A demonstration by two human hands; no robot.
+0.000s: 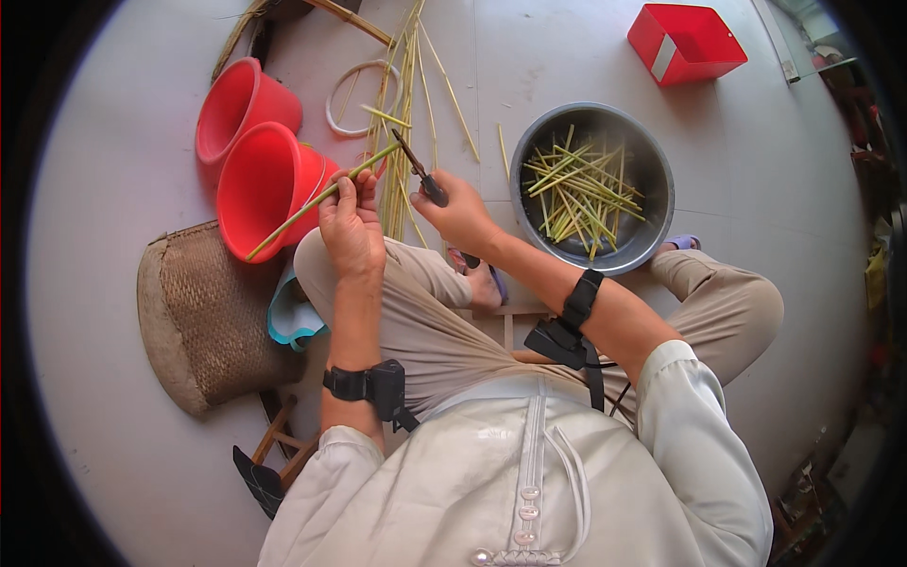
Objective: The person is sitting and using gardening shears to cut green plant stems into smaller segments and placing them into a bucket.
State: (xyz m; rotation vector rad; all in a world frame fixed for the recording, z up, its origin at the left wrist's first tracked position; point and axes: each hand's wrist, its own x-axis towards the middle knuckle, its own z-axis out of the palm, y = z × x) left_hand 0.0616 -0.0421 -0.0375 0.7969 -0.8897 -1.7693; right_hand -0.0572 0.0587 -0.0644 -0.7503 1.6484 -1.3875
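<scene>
A long green stalk (288, 223) is held slanting in my left hand (350, 213), fingers curled around it. My right hand (455, 210) grips black-handled shears (430, 184), whose dark blades are at the stalk's upper end. A short stalk piece (385, 116) shows just above the blades; whether it rests or is loose in the air, I cannot tell. Long pale stalks (418, 76) lie behind my hands on the floor. To the right, a metal basin (658, 165) holds several short cut stalks (576, 189) lying crisscrossed.
Two red plastic buckets (241, 194) stand at left, beside a woven basket (203, 321) and a turquoise-edged container (293, 312). A white ring (333, 104) lies among the stalks. A red square box (699, 52) sits at back right. My bent legs frame the lower area.
</scene>
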